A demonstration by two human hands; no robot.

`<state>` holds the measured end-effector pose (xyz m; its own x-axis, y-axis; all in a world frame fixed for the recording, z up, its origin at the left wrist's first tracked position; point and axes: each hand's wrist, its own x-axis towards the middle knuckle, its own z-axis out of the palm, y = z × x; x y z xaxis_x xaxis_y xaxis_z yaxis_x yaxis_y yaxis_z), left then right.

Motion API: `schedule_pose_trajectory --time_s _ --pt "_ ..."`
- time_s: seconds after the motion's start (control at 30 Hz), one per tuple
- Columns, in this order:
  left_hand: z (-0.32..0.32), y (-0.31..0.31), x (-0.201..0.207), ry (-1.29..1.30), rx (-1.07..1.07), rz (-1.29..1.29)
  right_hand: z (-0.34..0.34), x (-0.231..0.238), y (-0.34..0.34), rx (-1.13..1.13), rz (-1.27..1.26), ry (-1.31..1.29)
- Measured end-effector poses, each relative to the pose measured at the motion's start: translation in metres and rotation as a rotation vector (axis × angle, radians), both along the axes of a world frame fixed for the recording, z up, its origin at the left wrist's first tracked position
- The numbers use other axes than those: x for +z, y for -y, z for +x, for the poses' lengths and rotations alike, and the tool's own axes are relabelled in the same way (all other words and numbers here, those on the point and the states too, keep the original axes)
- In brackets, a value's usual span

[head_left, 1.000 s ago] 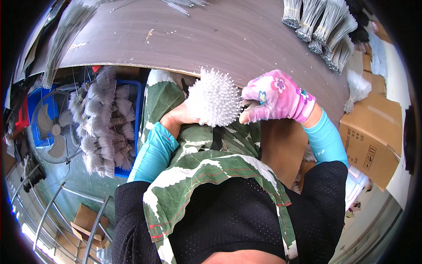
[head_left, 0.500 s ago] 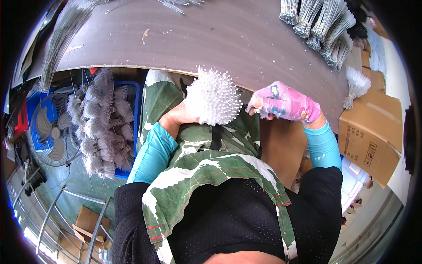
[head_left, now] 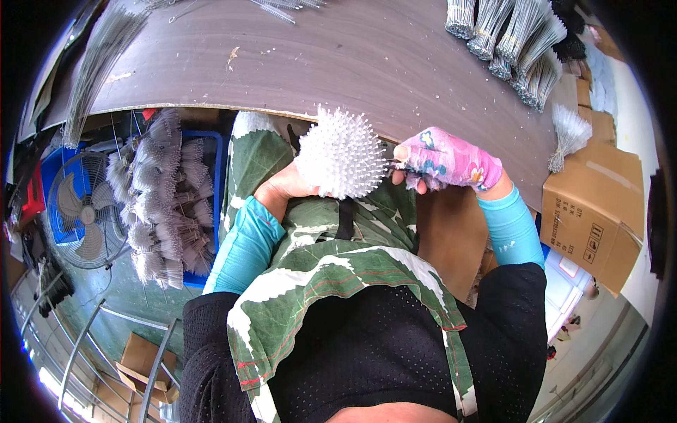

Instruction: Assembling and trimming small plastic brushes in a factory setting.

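Observation:
A thick bundle of white-tipped thin brushes (head_left: 343, 154) stands over my lap, its round end of many small tips facing up. My left hand (head_left: 288, 185), bare, is wrapped round the bundle's left side; most of its fingers are hidden behind it. At the bundle's right edge is my right hand (head_left: 451, 161), in a pink flowered fingerless glove. Its thumb and fingers are pinched together beside the tips. Something thin and dark shows at the fingertips, too small to name.
The brown table (head_left: 338, 63) curves ahead of my lap. Bundles of grey wire brushes (head_left: 515, 42) lie at its far right. A cardboard box (head_left: 592, 211) stands right. At left are a fan (head_left: 86, 211) and a blue crate (head_left: 220, 162) with white brush bundles (head_left: 159, 197).
My right hand has moved slightly left, its fingertips now close against the bundle's right edge. My left hand and the bundle have hardly moved.

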<state>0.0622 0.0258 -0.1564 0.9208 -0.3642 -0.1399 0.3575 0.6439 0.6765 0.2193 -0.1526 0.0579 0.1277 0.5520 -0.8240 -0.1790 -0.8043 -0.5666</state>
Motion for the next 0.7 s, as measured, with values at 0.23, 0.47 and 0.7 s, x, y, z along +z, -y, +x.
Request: schedule_pose_trajectory --time_s 0.23,0.47,0.7 --pt "0.001 0.0 0.004 -0.025 0.015 0.019 0.002 -0.003 -0.002 -0.006 -0.004 0.004" --pt "-0.002 -0.001 0.003 -0.03 0.027 0.04 -0.001 -0.004 -0.003 -0.013 -0.007 -0.005" --pt "0.0 0.0 0.002 -0.027 0.028 0.085 -0.004 -0.009 0.001 -0.036 0.02 0.017"
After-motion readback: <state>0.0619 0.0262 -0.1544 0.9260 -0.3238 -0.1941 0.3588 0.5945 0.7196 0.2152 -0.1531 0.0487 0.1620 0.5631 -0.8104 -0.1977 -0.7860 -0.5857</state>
